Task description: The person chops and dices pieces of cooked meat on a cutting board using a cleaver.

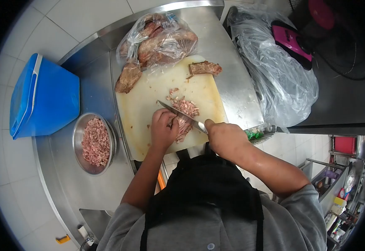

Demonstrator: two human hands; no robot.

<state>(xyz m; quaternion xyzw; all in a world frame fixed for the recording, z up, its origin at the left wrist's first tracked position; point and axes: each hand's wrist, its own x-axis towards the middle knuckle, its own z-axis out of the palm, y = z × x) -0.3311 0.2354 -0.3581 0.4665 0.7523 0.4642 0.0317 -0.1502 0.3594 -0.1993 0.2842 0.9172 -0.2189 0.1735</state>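
A kitchen knife point(186, 117) is gripped by its handle in my right hand point(224, 138), its blade lying slantwise across the meat. My left hand point(163, 126) presses with curled fingers on a piece of sliced meat point(183, 130) beside the blade. Beyond the blade lies a small heap of chopped meat point(187, 106). All of this is on a pale cutting board point(142, 121). A browned chunk of meat point(205, 68) sits at the board's far right corner, and another chunk point(128, 78) at the far left.
At the board's far edge, a clear plastic bag point(161, 39) holds large pieces of meat. A metal bowl point(78, 144) of diced meat stands on the steel counter point(107, 188) to the left, near a blue cooler point(50, 96). Plastic bags point(270, 71) lie on the right.
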